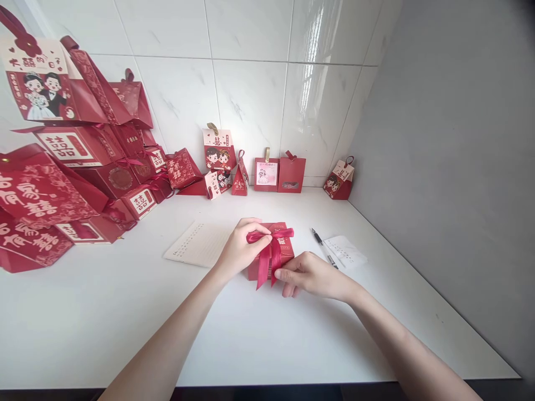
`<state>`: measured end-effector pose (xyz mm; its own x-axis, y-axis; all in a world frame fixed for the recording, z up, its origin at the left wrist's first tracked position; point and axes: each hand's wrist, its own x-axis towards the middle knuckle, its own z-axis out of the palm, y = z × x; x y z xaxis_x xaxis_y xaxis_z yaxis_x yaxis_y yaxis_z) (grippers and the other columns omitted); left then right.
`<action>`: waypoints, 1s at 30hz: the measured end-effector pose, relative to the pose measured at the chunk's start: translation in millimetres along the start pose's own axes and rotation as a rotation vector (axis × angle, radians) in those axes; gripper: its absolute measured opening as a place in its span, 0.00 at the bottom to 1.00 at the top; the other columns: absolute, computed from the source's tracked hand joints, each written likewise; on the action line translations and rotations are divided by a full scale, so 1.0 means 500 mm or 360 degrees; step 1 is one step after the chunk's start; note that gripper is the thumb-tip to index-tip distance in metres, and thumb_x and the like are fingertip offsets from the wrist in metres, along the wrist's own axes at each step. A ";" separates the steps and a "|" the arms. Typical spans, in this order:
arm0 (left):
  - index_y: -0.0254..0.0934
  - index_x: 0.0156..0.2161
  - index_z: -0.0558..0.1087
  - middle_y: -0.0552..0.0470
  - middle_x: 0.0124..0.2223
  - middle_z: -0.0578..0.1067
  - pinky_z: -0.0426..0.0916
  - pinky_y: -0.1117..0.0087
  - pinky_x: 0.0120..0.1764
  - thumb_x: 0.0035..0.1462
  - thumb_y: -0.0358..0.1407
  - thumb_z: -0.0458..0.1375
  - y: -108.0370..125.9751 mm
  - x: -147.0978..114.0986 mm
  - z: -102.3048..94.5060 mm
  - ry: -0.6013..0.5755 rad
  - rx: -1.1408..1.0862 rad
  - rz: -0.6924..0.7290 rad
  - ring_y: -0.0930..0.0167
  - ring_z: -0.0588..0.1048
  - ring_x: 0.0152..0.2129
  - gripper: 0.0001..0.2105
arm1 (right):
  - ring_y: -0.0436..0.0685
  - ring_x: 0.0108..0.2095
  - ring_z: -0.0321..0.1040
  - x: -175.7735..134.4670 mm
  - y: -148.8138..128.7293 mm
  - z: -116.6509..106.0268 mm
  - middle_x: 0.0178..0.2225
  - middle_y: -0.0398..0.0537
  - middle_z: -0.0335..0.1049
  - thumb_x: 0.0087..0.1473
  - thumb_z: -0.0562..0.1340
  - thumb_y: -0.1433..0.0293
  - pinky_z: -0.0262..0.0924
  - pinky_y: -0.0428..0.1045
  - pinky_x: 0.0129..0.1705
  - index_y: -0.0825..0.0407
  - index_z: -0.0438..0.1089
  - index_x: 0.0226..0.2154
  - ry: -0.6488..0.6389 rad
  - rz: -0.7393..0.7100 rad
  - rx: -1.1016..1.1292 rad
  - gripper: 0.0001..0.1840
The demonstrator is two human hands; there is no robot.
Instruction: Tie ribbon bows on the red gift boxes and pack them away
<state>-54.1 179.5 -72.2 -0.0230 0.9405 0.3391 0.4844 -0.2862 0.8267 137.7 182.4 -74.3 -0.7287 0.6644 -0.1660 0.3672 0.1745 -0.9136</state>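
A small red gift box [252, 272] stands on the white table in front of me, with a dark pink satin ribbon [264, 265] tied in a bow on its top. My left hand [247, 245] reaches in from the left, its thumb and forefinger closed on the bow near the knot. At the box's lower right front, my right hand [311, 275] is closed, the thumb against the right ribbon tail. Two tails hang down over the front face. The left hand covers part of the left loop and the box's left side.
Stacked red wedding favour boxes [79, 147] fill the left side. More boxes and a pink-panelled red bag [266, 175] line the tiled wall. A lined notepad [196, 245] lies left of the gift box; a black pen [324, 248] and white paper [345, 250] lie right, near the grey wall.
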 end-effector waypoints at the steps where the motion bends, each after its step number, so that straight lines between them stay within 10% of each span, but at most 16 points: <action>1: 0.41 0.32 0.75 0.49 0.48 0.69 0.62 0.61 0.54 0.50 0.37 0.57 0.000 0.000 0.001 0.0008 0.0000 -0.0006 0.63 0.68 0.50 0.06 | 0.54 0.26 0.71 0.000 0.000 0.001 0.25 0.50 0.74 0.57 0.58 0.58 0.67 0.48 0.30 0.56 0.72 0.26 0.0020 0.0005 0.0003 0.20; 9: 0.41 0.32 0.75 0.49 0.48 0.68 0.63 0.62 0.53 0.50 0.37 0.57 0.000 0.000 0.004 0.0009 -0.0019 -0.0040 0.64 0.68 0.50 0.05 | 0.52 0.27 0.69 0.003 -0.001 0.017 0.26 0.48 0.74 0.58 0.56 0.62 0.64 0.47 0.31 0.54 0.70 0.26 0.0050 -0.0109 0.0069 0.16; 22: 0.42 0.31 0.75 0.49 0.51 0.67 0.61 0.62 0.53 0.51 0.39 0.57 -0.002 0.001 0.002 -0.0075 -0.0037 -0.0116 0.63 0.67 0.51 0.06 | 0.50 0.25 0.61 -0.022 0.019 -0.113 0.21 0.42 0.64 0.51 0.62 0.56 0.56 0.47 0.33 0.54 0.73 0.28 -0.0472 0.0152 -0.0203 0.18; 30: 0.40 0.44 0.67 0.48 0.49 0.69 0.65 0.64 0.47 0.53 0.44 0.56 -0.005 -0.005 0.015 0.0024 -0.0408 -0.0261 0.66 0.71 0.44 0.15 | 0.50 0.24 0.56 0.036 0.034 -0.060 0.21 0.41 0.57 0.48 0.57 0.41 0.55 0.49 0.32 0.51 0.58 0.21 0.0684 -0.0083 0.0365 0.29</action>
<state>-48.4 179.4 -78.5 -0.0964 0.9757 0.1969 0.2366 -0.1697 0.9567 148.3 219.0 -81.8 -0.4206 0.9072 0.0060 0.1645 0.0828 -0.9829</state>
